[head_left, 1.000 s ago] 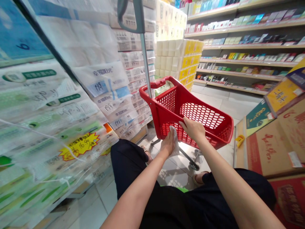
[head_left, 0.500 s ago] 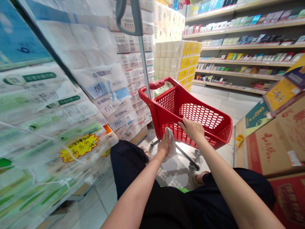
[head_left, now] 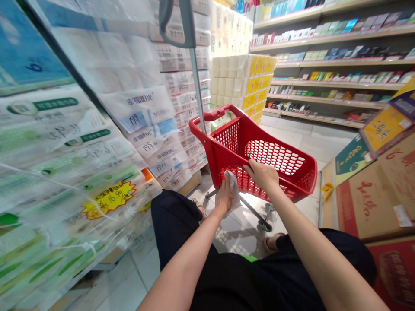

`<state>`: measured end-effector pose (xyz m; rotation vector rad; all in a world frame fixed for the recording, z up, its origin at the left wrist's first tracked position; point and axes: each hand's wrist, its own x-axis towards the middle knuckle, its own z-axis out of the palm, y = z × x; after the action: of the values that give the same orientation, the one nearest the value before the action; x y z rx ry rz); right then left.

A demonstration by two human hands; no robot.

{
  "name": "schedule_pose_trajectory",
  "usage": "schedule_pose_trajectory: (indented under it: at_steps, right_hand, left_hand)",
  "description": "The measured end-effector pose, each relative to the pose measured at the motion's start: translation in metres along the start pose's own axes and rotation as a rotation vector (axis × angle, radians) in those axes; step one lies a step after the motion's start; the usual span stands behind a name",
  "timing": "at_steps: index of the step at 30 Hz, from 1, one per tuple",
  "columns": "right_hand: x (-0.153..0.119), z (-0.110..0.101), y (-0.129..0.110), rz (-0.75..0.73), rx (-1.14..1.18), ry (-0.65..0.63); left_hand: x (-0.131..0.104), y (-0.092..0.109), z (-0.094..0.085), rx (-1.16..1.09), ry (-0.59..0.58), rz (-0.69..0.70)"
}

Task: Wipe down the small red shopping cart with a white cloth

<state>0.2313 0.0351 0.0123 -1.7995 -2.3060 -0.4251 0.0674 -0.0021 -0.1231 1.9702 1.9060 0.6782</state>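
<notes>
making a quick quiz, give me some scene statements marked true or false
1. The left-hand grip holds a thin, crumpled white wipe. True.
2. The right-hand grip is on the rim of a red perforated plastic basket. True.
3. The grey loop-shaped handle lies inside the basket. False: it stands above it.
4. The yellow starburst price sign sits on the brown cardboard boxes. False: it is on white-and-green wrapped packs.

Left side: plastic-wrapped paper packs (head_left: 139,103) are stacked in columns; a yellow price sign (head_left: 112,199), marked 16.90, is located on the nearest stack. Rear: yellow-sided packs (head_left: 256,86) partly cover the left end of a multi-tier shelving unit (head_left: 340,63) carrying boxes (head_left: 350,25). Right side: stacked printed cartons (head_left: 378,194). Floor (head_left: 300,140): pale tile.
</notes>
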Motion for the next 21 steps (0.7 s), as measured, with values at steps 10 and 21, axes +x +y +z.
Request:
schedule_pose_trajectory:
  at_steps: [10, 21]
  right_hand:
    - [0.000, -0.004, -0.001, 0.013, -0.004, -0.022]
    - [0.000, -0.002, 0.000, 0.004, 0.000, 0.009]
  left_hand:
    - [0.005, -0.014, -0.008, 0.038, 0.011, 0.059]
    - [0.009, -0.009, -0.004, 0.000, 0.056, -0.044]
